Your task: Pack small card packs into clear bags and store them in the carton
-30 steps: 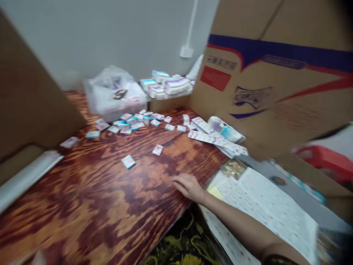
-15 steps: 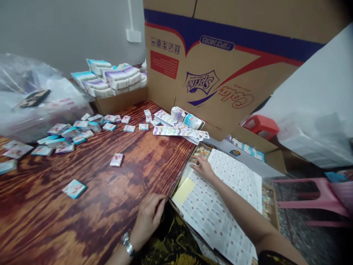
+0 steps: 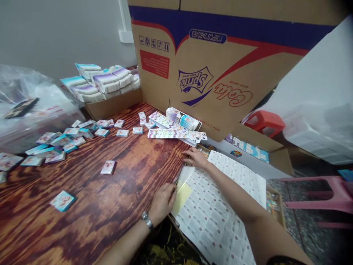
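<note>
My left hand [image 3: 162, 203], with a silver watch [image 3: 147, 220] on the wrist, is closed at the table's edge beside the yellow sheet [image 3: 182, 197]; what its curled fingers hold, if anything, is hidden. My right hand [image 3: 197, 159] is over the far corner of an open carton, fingers stretched out and slightly apart towards the table. Under its forearm lie printed white sheets [image 3: 217, 198] covering most of that carton. Small colourful pieces [image 3: 203, 150] show at the carton's far end, partly behind the right hand.
Several small printed boxes [image 3: 63, 140] lie scattered on the wooden table [image 3: 110, 213]. Sticker strips [image 3: 165, 133] and a packed tray [image 3: 190, 122] stand before a large cardboard box [image 3: 220, 66]. Stacked packets [image 3: 110, 81] fill a carton at the back. Pink stool [image 3: 317, 191] at right.
My left hand has moved right and forward to the edge of the yellow sheet. My right hand has shifted from the colourful pieces towards the table edge, its fingers straighter. The view has shifted slightly.
</note>
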Tool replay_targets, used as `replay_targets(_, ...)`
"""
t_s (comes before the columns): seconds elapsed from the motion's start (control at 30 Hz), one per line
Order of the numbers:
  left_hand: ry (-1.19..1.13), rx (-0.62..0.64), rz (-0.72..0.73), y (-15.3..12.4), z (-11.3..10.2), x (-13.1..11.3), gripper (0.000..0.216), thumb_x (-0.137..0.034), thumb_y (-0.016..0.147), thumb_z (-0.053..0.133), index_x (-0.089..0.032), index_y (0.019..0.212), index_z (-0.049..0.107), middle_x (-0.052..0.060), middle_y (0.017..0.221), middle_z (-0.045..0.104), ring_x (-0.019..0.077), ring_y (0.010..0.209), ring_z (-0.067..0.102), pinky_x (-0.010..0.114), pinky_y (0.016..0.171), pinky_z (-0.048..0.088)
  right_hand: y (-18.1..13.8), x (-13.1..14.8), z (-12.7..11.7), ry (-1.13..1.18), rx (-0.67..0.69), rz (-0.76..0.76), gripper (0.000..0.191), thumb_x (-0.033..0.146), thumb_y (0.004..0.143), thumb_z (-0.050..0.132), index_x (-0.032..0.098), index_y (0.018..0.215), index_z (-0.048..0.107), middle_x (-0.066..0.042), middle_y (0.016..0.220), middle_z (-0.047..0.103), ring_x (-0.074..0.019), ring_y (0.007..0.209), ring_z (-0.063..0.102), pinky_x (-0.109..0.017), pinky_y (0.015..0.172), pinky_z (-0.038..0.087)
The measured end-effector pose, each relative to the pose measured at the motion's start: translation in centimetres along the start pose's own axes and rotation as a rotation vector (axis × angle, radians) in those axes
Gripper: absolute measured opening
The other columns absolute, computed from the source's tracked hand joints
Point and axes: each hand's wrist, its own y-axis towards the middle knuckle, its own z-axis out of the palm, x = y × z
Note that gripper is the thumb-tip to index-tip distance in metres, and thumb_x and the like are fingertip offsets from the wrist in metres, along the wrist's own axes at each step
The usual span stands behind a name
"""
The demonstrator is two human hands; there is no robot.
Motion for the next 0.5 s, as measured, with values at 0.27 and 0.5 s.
replay_targets(0.27, 0.151, 0.029, -0.139, 3.9, 1.5, 0.0, 0.022, -0.024, 0.086, 0.046, -0.018, 0.106, 0.052, 0.006, 0.097, 0.061, 0.0167, 0.090, 0.060, 0.027, 0.078, 0.046, -2.2, -0.2, -2.9, 0.027, 0.102, -0.021, 0.020, 0.028, 0.091, 0.041, 0.018, 0.078, 0.051, -0.002, 0.075, 0.054, -0.0132, 0.070, 0.051, -0.023, 0.066, 0.040)
replay_targets(0.5, 0.334, 0.064, -0.196, 6.1, 2.9, -1.1, 0.030, -0.039, 0.083, 0.053, -0.018, 0.104, 0.051, 0.008, 0.103, 0.057, 0.0223, 0.095, 0.057, 0.030, 0.071, 0.045, -5.5, -1.4, -4.7, 0.056, -0.026, 0.138, 0.025, 0.042, 0.090, 0.043, 0.020, 0.086, 0.053, -0.001, 0.076, 0.058, -0.0139, 0.070, 0.054, -0.023, 0.065, 0.040)
